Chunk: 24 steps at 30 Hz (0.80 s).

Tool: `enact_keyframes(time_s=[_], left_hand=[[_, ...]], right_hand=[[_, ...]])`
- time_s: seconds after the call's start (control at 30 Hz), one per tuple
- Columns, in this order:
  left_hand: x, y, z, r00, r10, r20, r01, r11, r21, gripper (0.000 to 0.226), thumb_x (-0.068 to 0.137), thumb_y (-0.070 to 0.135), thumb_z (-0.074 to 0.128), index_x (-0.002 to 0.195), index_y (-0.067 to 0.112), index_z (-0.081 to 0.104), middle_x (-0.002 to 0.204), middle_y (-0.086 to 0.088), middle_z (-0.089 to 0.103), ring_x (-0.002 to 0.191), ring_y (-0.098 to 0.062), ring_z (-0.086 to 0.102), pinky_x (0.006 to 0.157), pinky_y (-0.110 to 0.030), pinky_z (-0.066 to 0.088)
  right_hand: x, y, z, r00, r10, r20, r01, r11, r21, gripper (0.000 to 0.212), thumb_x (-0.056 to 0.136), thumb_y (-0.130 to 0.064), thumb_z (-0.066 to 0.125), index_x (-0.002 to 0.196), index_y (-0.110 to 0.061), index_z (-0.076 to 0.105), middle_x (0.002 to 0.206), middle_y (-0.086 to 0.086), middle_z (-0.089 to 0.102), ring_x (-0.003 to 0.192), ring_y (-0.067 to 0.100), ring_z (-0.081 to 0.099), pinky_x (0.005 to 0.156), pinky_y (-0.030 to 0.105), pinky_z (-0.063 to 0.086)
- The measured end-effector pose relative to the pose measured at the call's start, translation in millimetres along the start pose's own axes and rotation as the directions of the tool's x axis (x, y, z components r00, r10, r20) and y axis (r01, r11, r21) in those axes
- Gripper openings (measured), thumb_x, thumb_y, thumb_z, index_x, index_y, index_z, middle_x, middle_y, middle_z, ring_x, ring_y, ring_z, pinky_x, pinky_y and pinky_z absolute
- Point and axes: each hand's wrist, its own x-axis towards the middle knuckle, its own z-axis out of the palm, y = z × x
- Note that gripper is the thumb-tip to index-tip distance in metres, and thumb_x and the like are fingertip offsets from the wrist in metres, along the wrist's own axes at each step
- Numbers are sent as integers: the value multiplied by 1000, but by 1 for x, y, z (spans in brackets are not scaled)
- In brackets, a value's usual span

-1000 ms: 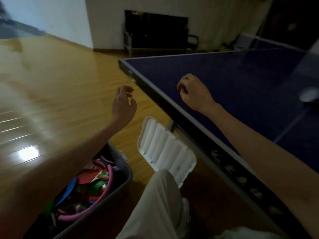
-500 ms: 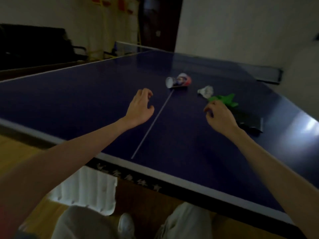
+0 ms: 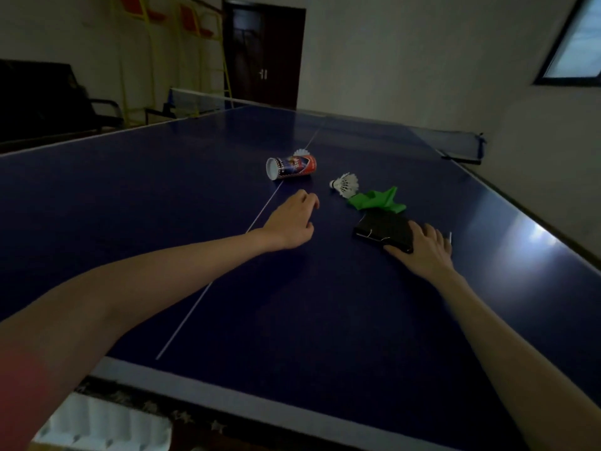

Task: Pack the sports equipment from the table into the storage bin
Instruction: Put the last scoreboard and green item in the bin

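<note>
Your right hand (image 3: 426,250) lies flat on the near right corner of the flat black rectangular pad (image 3: 383,232), fingers spread and straight, likely pinning it so you can slide or lift it. Your left hand (image 3: 290,222) hovers over the dark blue table-tennis table (image 3: 130,222) with fingers loosely curled around nothing, aimed at the short cardboard shuttlecock tube (image 3: 290,167) lying on its side just beyond. Right of the tube sits a white feather shuttlecock (image 3: 345,184), touching a crumpled green fabric piece (image 3: 377,200) that overlaps the pad's far edge. The storage bin is out of view; only a white ribbed plastic lid (image 3: 97,424) shows below the near edge.
</note>
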Motion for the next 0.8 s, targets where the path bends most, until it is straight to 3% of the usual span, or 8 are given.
enact_keyframes(time_s=[0.13, 0.3, 0.4, 0.5, 0.67, 0.8], left_hand=[[32, -5, 19, 996, 28, 79, -35, 996, 76, 32, 85, 13, 55, 116, 13, 46, 115, -6, 45, 102, -21, 50, 83, -40, 50], [88, -5, 44, 986, 44, 160, -69, 986, 151, 40, 94, 31, 51, 129, 13, 44, 127, -9, 46, 113, -26, 51, 89, -42, 48], [131, 10, 61, 988, 48, 146, -52, 998, 26, 46, 95, 35, 50, 135, 13, 42, 139, -11, 42, 123, -28, 47, 96, -39, 42], [171, 26, 81, 988, 52, 143, -40, 996, -85, 54, 90, 45, 56, 134, 16, 46, 135, -12, 47, 125, -28, 46, 103, -39, 39], [212, 55, 112, 965, 42, 259, 20, 972, -233, 77, 84, 47, 65, 147, 18, 31, 150, -12, 33, 136, -27, 36, 108, -33, 31], [230, 67, 136, 938, 15, 345, 68, 972, -225, 78, 82, 48, 66, 146, 19, 33, 150, -11, 34, 136, -28, 35, 108, -34, 32]], right_hand=[[10, 10, 5, 999, -16, 36, 16, 1000, 7, 73, 84, -69, 42, 138, -19, 45, 138, 11, 48, 125, 31, 46, 104, 47, 37], [8, 13, 7, 999, -30, -34, 31, 999, 14, 67, 86, -66, 42, 135, -21, 50, 133, 9, 51, 120, 28, 50, 104, 44, 38], [10, 14, 9, 999, -28, -39, 28, 1000, 12, 67, 86, -67, 42, 135, -23, 49, 135, 7, 50, 122, 26, 48, 106, 42, 36], [11, 14, 9, 999, -23, -32, 23, 1000, 6, 67, 85, -69, 42, 136, -25, 47, 137, 5, 48, 125, 24, 46, 107, 42, 33], [10, 15, 12, 997, -21, -69, 23, 999, 28, 67, 83, -71, 42, 135, -27, 48, 136, 2, 49, 126, 24, 44, 107, 41, 32], [10, 15, 13, 997, -18, -73, 20, 999, 33, 67, 83, -70, 42, 134, -27, 48, 135, 2, 49, 126, 24, 43, 107, 41, 32]])
